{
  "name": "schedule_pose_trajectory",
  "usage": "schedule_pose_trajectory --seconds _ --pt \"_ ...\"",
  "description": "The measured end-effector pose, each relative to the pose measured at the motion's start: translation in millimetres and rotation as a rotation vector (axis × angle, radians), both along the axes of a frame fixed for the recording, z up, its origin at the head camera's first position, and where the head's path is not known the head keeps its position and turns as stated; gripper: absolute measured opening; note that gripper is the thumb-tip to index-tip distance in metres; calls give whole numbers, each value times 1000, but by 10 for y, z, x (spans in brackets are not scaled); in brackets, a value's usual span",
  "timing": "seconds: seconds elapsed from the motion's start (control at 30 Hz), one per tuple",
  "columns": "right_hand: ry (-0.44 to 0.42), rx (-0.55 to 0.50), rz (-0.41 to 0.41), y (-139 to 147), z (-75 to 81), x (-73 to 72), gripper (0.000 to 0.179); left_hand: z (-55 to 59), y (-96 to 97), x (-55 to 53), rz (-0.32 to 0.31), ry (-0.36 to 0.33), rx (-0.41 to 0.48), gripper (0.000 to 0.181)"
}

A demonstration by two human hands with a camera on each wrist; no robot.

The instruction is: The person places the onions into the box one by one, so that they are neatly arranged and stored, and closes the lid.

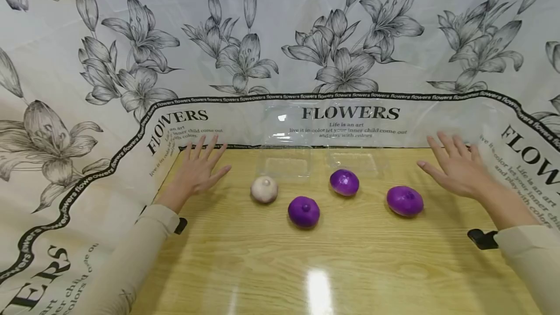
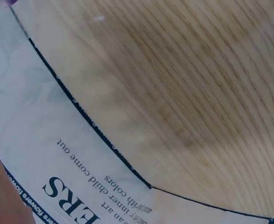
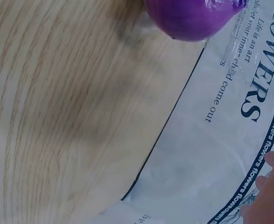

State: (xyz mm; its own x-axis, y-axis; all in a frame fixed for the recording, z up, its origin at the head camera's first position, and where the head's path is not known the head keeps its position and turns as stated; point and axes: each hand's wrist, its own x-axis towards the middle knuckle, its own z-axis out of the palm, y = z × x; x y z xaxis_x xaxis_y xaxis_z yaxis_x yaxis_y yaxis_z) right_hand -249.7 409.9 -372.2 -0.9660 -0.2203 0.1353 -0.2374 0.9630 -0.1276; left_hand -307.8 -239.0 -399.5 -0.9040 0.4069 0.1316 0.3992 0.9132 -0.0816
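My left hand (image 1: 198, 169) is held over the table's left side with its fingers spread, touching none of the round objects. A small pale, bulb-like object (image 1: 264, 189) with a nub on top is the nearest to it. On the other side my right hand (image 1: 457, 165) is also spread and holds nothing. Closest to that hand lies a glossy purple round object (image 1: 405, 201), like an onion in shape. Two more lie between: a purple one with a knob (image 1: 304, 212) and a shiny purple one (image 1: 344, 182). The right wrist view shows part of a purple object (image 3: 193, 16).
Two clear plastic containers (image 1: 286, 163) (image 1: 356, 159) stand at the back of the wooden table (image 1: 262, 261), against the cloth. A white flower-printed cloth (image 1: 271, 52) hangs behind and along both sides. Black straps or mounts (image 1: 482, 238) show at both wrists.
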Motion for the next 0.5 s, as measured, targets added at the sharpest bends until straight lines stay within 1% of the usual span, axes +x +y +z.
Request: schedule_pose_trajectory --seconds 0.13,0.3,0.43,0.5 --pt "-3 -12 17 -64 -17 37 79 -11 21 5 -8 18 4 75" --pt "20 -41 53 -141 -14 52 78 -8 59 19 -9 30 30 75" --pt "34 -40 76 -205 -21 52 77 -9 71 32 -4 23 58 74" --pt "35 -40 87 -234 -34 62 78 -29 73 39 -4 13 68 74"
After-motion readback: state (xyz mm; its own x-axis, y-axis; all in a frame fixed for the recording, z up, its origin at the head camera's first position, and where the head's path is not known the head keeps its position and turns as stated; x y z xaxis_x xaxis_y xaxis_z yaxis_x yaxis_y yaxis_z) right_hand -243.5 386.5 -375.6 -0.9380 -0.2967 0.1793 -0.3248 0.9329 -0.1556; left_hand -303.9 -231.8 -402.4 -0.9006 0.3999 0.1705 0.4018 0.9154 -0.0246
